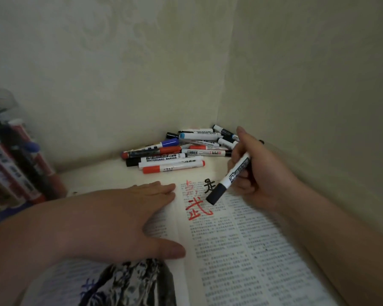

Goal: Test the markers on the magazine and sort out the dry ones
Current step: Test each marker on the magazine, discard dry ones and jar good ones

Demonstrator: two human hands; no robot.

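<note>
"Nearest us, what's the left grip [124,217] doing?"

"Lying flat and wide, fingers straight, pressing on the open magazine [241,250] that lies on the surface [97,180]."

"And the right grip [259,173]?"

"Curled round a black marker [232,175]. Its black end tilts down at the page's far part, beside a black character [209,186] and a red character [198,209]. Whether it touches the paper, I can't tell."

"The others?"

"A pile of markers [181,149] in the far corner, and blurred ones at the far left."
</note>
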